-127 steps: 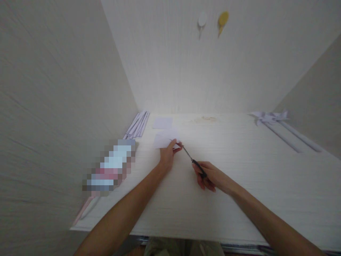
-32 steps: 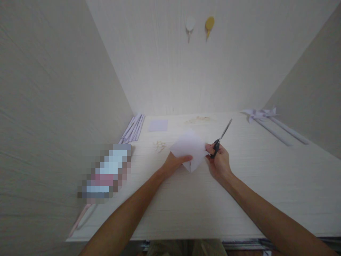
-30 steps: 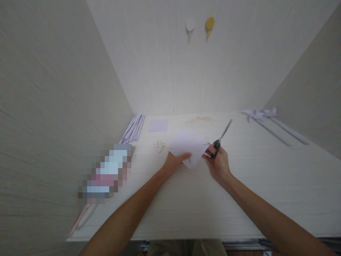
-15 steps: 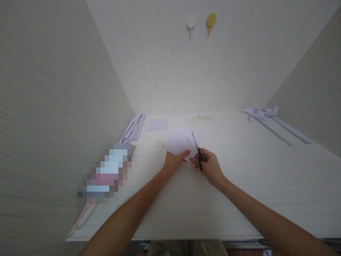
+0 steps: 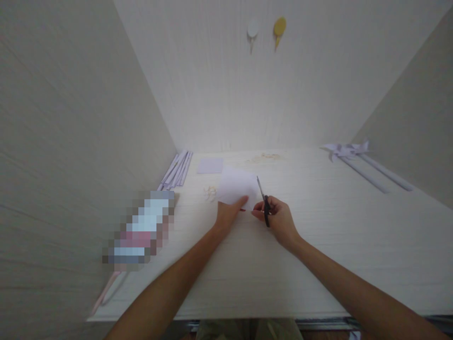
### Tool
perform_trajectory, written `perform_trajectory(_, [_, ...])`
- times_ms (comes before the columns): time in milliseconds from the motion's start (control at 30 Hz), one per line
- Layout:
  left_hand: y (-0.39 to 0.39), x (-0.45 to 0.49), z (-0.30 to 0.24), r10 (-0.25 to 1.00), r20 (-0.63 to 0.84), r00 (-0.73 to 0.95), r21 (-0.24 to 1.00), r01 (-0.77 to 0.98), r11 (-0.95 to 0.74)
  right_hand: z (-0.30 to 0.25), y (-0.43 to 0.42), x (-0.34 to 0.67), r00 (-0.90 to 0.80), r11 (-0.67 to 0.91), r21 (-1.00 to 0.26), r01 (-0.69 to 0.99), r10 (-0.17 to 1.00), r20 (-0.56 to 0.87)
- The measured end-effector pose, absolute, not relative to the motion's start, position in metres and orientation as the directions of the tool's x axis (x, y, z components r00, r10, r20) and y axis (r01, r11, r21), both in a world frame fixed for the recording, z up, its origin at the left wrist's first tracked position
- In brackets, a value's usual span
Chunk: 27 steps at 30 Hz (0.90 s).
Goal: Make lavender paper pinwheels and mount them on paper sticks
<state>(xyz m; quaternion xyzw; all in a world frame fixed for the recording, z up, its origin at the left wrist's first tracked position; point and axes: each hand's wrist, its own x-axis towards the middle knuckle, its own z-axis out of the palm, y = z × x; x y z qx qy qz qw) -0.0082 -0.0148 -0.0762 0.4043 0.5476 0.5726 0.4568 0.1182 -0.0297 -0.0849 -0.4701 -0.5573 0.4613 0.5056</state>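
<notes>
My left hand [image 5: 227, 213] pinches the near edge of a pale lilac sheet of paper [image 5: 236, 187] held just above the white table [image 5: 318, 245]. Right beside it, my right hand [image 5: 278, 218] grips black-handled scissors [image 5: 264, 200]. Their blades point away from me along the paper's right edge. Both hands are closed round what they hold.
A small lilac square [image 5: 210, 165] and a bundle of paper strips [image 5: 177, 169] lie at the back left. Tiny scraps [image 5: 210, 192] sit left of the sheet. Paper pinwheels on sticks [image 5: 357, 156] lie back right. A blurred-out object [image 5: 139, 231] rests along the left wall.
The scissors swung from pointing up-right beside the paper to lying along the sheet's right edge. The paper turned in my left hand and shifted slightly left.
</notes>
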Motion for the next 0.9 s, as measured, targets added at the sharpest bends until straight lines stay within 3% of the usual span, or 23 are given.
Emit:
perform_trajectory(467, [-0.0199, -0.0065, -0.0739, 0.965, 0.064, -0.254, 0.997, 0.052, -0.053, -0.0847, -0.0299, 0.1164, 0.011, 0.091, -0.996, 0.018, 0.996, 0.091])
perform_trajectory(900, [-0.0234, -0.0064, -0.0708, 0.982, 0.01, -0.188, 1.0, 0.016, -0.008, -0.0871, -0.0269, 0.1163, 0.011, 0.047, -0.997, -0.068, 0.999, 0.047])
